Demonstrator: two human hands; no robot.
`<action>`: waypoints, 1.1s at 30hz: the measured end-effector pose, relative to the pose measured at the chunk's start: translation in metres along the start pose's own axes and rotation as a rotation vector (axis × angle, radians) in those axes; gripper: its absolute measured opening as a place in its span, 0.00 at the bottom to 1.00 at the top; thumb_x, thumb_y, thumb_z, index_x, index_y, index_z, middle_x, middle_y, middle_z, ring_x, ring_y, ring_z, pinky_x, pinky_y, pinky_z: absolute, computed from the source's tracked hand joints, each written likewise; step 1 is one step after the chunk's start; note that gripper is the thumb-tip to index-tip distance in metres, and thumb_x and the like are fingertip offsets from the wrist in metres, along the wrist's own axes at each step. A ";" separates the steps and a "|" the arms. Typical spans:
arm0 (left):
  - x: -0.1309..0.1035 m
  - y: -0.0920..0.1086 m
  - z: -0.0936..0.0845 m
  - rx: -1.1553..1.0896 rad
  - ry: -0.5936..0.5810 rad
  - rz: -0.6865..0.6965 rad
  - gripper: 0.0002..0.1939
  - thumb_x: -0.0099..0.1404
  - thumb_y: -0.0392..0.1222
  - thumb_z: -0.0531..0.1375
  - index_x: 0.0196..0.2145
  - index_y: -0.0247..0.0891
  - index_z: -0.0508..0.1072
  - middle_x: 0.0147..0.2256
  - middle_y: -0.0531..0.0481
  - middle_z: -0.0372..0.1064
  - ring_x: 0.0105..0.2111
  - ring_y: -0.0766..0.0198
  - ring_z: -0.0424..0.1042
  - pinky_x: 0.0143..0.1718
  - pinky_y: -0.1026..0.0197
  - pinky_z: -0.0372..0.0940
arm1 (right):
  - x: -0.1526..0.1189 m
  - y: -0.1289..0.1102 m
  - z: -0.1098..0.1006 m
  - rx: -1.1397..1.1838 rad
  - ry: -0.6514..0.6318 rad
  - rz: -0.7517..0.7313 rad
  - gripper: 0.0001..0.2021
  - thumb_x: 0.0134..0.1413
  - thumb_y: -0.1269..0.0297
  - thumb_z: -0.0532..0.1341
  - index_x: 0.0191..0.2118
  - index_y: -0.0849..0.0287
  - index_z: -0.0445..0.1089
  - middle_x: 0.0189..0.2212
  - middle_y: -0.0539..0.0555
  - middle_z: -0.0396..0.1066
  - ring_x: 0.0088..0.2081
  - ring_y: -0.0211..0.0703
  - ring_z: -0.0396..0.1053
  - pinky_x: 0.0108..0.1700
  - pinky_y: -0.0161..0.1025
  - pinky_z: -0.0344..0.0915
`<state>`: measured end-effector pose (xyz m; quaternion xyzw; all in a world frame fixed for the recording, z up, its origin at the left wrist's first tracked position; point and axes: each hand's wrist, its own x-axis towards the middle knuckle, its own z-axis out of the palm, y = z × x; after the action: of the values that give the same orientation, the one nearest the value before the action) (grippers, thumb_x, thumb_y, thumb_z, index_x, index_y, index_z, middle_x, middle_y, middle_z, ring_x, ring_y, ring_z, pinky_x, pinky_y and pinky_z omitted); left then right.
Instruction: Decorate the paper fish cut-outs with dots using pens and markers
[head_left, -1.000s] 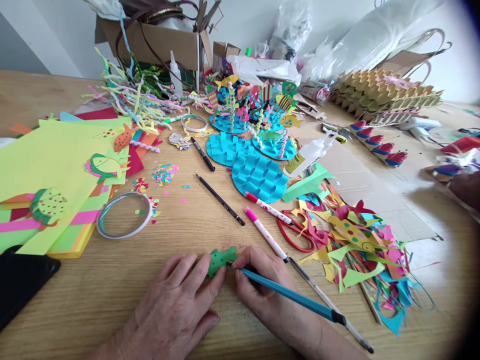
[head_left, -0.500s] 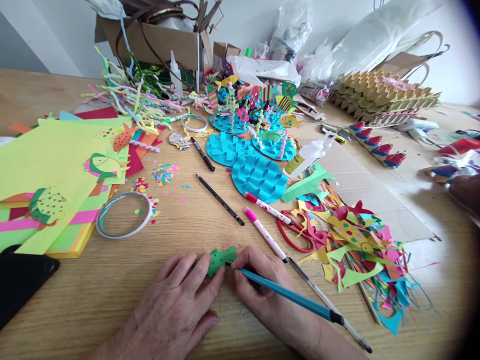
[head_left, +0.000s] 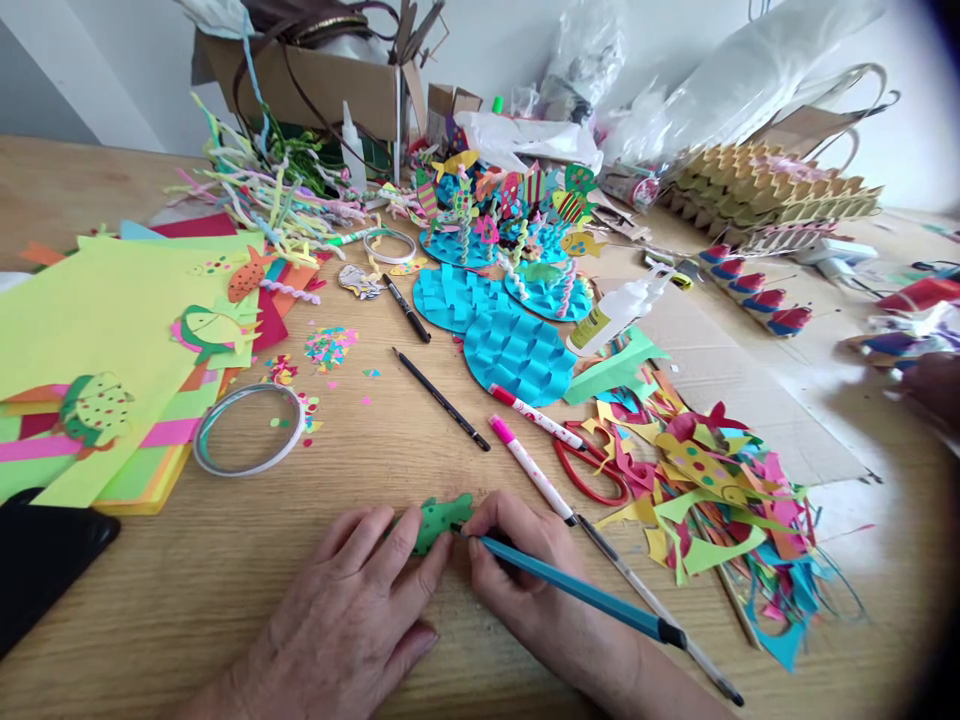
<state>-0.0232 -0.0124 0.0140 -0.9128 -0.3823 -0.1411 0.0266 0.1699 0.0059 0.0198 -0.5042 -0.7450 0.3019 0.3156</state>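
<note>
A small green paper cutout (head_left: pixel 439 522) with dark dots, shaped like a fish, lies on the table under my hands. My left hand (head_left: pixel 360 590) rests flat on it with fingers stretched out, covering its left end. Between the fingertips of my right hand (head_left: pixel 525 570) is a blue felt-tip pen (head_left: pixel 577 588), its dark tip touching the cutout's right part. A pink-capped marker (head_left: pixel 532 470), a red-capped marker (head_left: pixel 536 415) and a slim clear pen (head_left: pixel 660 610) lie just beyond and beside my right hand.
Red scissors (head_left: pixel 589 470) lie near a heap of paper scraps (head_left: pixel 720 500). A black pencil (head_left: pixel 442 400), a tape roll (head_left: pixel 247 430) and blue woven paper discs (head_left: pixel 517 355) lie ahead. Coloured sheets (head_left: pixel 112 300) are at left. Glue bottles (head_left: pixel 611 315) and egg trays (head_left: pixel 772 190) stand farther back. Another person's hand (head_left: pixel 934 385) shows at right.
My hands and the pen have hardly moved. The other person's hand at the right edge has shifted slightly.
</note>
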 end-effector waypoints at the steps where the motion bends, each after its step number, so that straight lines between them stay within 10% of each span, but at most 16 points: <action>1: 0.001 0.000 0.000 -0.003 0.000 0.002 0.21 0.67 0.53 0.58 0.53 0.40 0.71 0.47 0.47 0.69 0.45 0.55 0.62 0.48 0.54 0.55 | 0.000 0.000 0.000 0.000 -0.003 -0.001 0.07 0.48 0.75 0.52 0.27 0.56 0.61 0.19 0.44 0.62 0.18 0.32 0.57 0.21 0.28 0.53; 33: -0.001 0.000 0.000 -0.012 0.008 0.007 0.20 0.68 0.52 0.58 0.52 0.39 0.71 0.47 0.45 0.68 0.46 0.54 0.61 0.49 0.54 0.54 | 0.000 -0.002 -0.002 0.020 -0.034 0.026 0.06 0.48 0.74 0.53 0.27 0.57 0.61 0.18 0.44 0.60 0.18 0.32 0.56 0.21 0.29 0.53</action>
<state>-0.0240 -0.0130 0.0133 -0.9137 -0.3782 -0.1470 0.0230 0.1700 0.0058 0.0230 -0.5055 -0.7406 0.3221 0.3038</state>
